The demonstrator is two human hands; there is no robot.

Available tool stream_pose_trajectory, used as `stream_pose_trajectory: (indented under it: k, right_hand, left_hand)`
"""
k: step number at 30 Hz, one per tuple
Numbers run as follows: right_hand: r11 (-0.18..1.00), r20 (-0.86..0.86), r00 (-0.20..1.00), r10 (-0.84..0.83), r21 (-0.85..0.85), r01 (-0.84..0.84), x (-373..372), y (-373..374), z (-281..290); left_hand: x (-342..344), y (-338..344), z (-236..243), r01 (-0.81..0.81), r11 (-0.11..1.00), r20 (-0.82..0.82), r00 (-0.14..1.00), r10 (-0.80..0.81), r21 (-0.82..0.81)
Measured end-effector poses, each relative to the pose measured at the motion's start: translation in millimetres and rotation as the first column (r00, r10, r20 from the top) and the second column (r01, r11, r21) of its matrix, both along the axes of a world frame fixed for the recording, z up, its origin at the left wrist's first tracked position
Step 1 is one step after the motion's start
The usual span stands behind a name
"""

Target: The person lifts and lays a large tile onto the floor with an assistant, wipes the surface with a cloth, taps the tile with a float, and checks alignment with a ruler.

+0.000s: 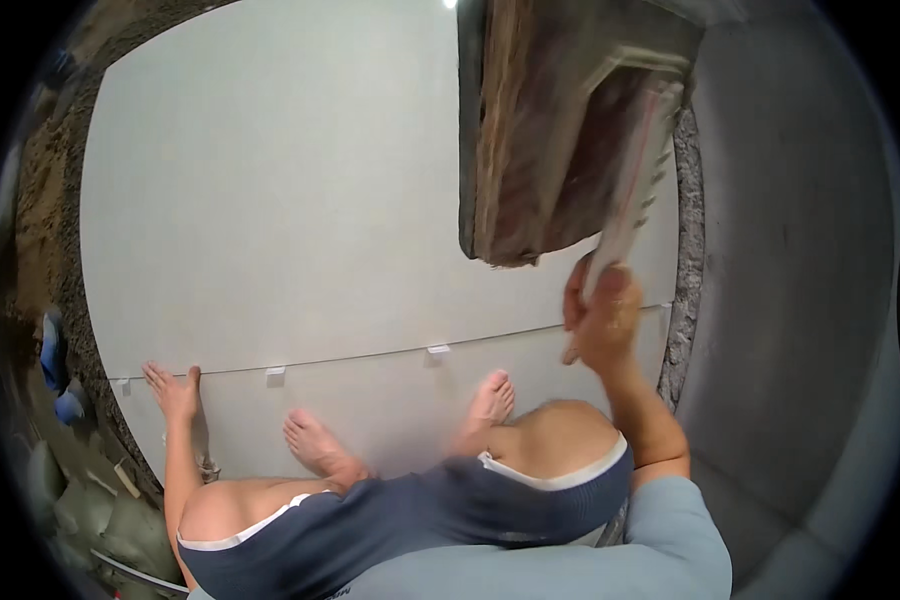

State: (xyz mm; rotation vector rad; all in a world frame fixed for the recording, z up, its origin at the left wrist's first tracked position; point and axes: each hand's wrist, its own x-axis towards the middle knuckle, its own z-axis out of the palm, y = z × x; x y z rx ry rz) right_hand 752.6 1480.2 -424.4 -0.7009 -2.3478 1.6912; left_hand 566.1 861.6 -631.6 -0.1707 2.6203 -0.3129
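My left hand (175, 393) rests flat on the pale tile surface, fingers spread, beside the seam between a large far tile (270, 200) and a nearer tile (400, 405). My right hand (605, 310) is closed around the pale handle of a thick wooden tamping block (540, 150), held over the right part of the far tile. The block has a dark layer along its left side and a frame-like bracket; motion blurs it, so I cannot tell whether it touches the tile. Small white tile clips (438, 353) stand along the seam.
My bare feet (315, 440) are on the nearer tile. Rough mortar (688, 250) lines the right edge, beside a grey wall (790, 230). Along the left lie brown soil or sand (45, 220), blue objects (52, 350) and grey-green mortar (110, 520).
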Motion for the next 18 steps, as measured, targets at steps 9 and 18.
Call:
stream_pose_trajectory:
  k: [9, 18]
  right_hand:
    - [0.965, 0.557, 0.812, 0.176, -0.259, -0.031, -20, -58, -103]
    - [0.981, -0.071, 0.979, -0.192, -0.044, 0.19, 7, 40, 60]
  left_hand:
    - [-34, -29, 11, -0.009, 0.997, 0.13, 0.991, -0.001, 0.075]
    - [-215, 46, 74, 0.365, 0.931, 0.241, 0.902, -0.359, 0.022]
